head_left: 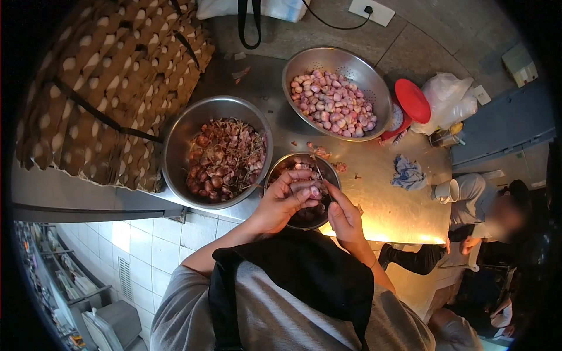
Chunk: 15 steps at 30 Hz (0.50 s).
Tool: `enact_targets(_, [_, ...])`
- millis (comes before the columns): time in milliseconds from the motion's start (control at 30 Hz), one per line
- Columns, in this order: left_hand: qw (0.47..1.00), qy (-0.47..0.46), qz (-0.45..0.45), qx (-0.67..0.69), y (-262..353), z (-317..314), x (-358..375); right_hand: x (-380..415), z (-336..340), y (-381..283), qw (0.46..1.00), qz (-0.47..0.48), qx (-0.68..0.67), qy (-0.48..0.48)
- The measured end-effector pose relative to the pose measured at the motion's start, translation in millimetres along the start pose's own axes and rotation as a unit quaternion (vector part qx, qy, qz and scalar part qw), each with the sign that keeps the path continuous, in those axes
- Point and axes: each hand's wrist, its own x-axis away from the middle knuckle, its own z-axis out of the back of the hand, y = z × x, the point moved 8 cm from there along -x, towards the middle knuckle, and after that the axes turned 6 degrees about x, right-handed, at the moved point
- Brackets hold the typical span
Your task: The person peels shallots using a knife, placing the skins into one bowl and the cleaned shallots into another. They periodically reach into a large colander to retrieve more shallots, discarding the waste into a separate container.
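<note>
The steel table [398,210] runs from the egg trays [111,88] at 10 o'clock to the far edge at 3 o'clock, where another person [486,216] sits just beyond it. Its near edge lies right under the hands, with tiled wall below. The widest bare stretch of table is at 3 to 4 o'clock of the hands, between the small bowl and the person; a blue rag [408,174] and a white cup [446,190] lie at its rim.

The big bowl [181,134] of unpeeled shallots and skins sits at 9 o'clock, its rim touching the small bowl. The colander [374,76] of peeled shallots stands at 1 o'clock, well apart from the hands, with a red lid [413,99] and a plastic bag [448,96] just beside it at its 3 o'clock. The small bowl [328,169] sits directly under the hands, close to the near edge, holding peelings.

The left hand [281,202] has its grip closed round a shallot [310,190], fingers curled over it, above the small bowl. The right hand [345,216] has its grip clamped on a thin knife [321,175], whose blade points toward 12 o'clock and meets the shallot.
</note>
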Motion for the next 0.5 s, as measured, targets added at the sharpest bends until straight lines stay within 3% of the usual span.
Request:
enact_targets(67, [1.0, -0.012, 0.005, 0.009, -1.7, 0.9, -0.5, 0.7, 0.9, 8.0, 0.998, -0.036, -0.044, -0.002])
enact_targets(267, [1.0, -0.024, 0.011, -0.008, 1.1, -4.5, 0.7, -9.2, 14.5, 23.3, 0.996, -0.009, -0.065, 0.063])
enact_targets(500, [1.0, 0.008, 0.02, -0.008, -3.9, 5.6, -1.0, 0.0, -4.4, 6.7, 0.997, -0.003, -0.07, -0.028])
